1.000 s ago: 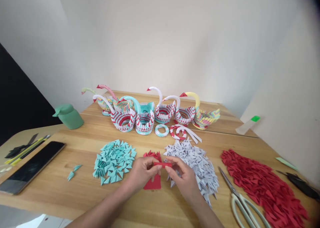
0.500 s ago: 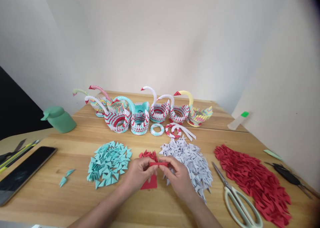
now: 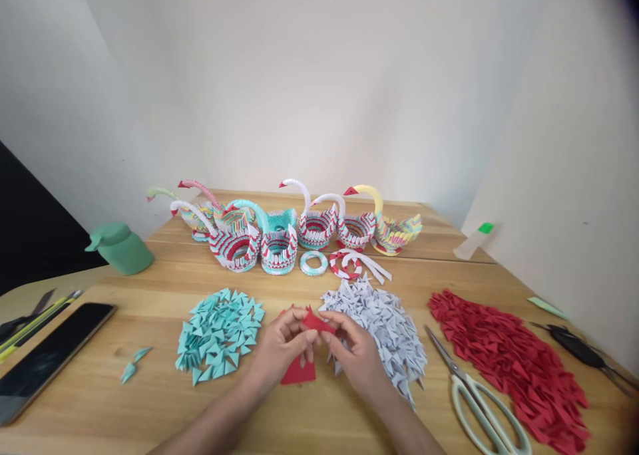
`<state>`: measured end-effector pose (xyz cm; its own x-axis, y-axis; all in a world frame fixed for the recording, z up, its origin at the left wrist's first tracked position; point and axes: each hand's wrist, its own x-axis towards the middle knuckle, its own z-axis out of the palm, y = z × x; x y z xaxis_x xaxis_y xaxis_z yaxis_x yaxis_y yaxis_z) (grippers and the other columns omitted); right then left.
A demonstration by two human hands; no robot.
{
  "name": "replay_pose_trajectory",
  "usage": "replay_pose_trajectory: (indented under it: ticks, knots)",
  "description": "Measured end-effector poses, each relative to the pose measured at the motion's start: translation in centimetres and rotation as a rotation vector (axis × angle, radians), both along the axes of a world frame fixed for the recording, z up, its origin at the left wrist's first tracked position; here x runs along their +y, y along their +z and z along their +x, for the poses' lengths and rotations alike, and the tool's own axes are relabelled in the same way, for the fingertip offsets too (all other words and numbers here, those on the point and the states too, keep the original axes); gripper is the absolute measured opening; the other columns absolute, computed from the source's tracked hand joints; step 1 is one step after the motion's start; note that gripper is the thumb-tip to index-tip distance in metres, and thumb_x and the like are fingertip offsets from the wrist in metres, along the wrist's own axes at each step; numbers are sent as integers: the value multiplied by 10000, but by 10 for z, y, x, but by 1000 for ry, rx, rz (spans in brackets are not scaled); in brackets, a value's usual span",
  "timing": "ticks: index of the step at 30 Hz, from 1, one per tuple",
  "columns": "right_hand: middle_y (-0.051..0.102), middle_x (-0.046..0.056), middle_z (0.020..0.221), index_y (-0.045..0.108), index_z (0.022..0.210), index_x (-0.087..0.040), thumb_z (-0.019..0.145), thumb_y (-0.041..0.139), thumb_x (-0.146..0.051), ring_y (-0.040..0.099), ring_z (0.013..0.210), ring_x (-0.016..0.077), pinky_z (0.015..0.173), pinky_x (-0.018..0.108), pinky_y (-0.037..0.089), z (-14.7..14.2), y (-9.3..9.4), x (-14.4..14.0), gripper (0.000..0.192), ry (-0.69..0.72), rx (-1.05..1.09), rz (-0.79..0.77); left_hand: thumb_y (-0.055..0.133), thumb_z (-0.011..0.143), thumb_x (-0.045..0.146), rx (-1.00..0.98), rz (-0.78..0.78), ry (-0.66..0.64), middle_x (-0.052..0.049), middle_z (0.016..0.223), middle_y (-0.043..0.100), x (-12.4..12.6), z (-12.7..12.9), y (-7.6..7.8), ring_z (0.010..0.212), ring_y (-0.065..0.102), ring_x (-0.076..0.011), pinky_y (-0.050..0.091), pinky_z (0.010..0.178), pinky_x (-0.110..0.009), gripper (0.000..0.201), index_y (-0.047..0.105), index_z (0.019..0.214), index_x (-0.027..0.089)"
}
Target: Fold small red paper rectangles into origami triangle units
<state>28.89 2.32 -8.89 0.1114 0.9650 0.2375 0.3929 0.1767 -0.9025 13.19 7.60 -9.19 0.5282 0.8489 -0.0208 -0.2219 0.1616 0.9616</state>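
Between the fingertips of both hands is a small red piece of paper (image 3: 317, 321), partly folded, with a corner pointing up. My left hand (image 3: 286, 340) pinches its left side and my right hand (image 3: 351, 343) pinches its right side. Beneath my left fingers lies a flat stack of red paper (image 3: 299, 373) on the table, partly hidden. A heap of folded white paper triangles (image 3: 384, 325) sits just behind and right of my right hand. Left of my left hand is a heap of folded turquoise triangles (image 3: 222, 332).
Paper swans (image 3: 279, 249) stand in rows at the back, with a turquoise-white ring (image 3: 313, 263) before them. To the right are scissors (image 3: 474, 402) and a red triangle heap (image 3: 509, 362). A phone (image 3: 54, 355) and a green container (image 3: 120, 249) are at left.
The red paper was a narrow level strip; now it is bent, with a corner standing up. Both hands stay at nearly the same spot. The view has shifted slightly.
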Motion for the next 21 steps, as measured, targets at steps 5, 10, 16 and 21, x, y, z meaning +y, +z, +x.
replay_pose_trajectory:
  ticks: [5,10,16,21]
  knots:
    - [667,21,822,658,1080,-219,810,589,-258,621,726,166,696,266,504,0,-2,-1,282,-10,-5,1,692,704,523,53,-3,0,20,496,555,1,3,-4,386,468,-64,353,412,-181,423,564,653,123]
    - [655,22,822,655,1079,-211,808,588,-253,612,736,164,699,259,489,-2,-4,0,282,-9,2,-15,714,693,493,-5,-73,24,9,541,588,2,1,-7,388,467,-57,338,405,-178,404,560,645,122]
    - [643,19,792,641,1087,-201,825,580,-281,604,720,161,678,255,478,-2,-8,3,281,21,21,-29,714,707,471,-62,-105,13,-5,565,608,5,-1,-10,399,479,-62,351,409,-181,386,558,655,122]
    - [634,12,773,638,1082,-204,836,567,-280,598,693,153,660,247,476,0,-9,3,266,28,5,-20,717,709,464,-74,-150,47,-3,543,597,9,-6,-5,400,479,-64,335,397,-177,381,556,638,126]
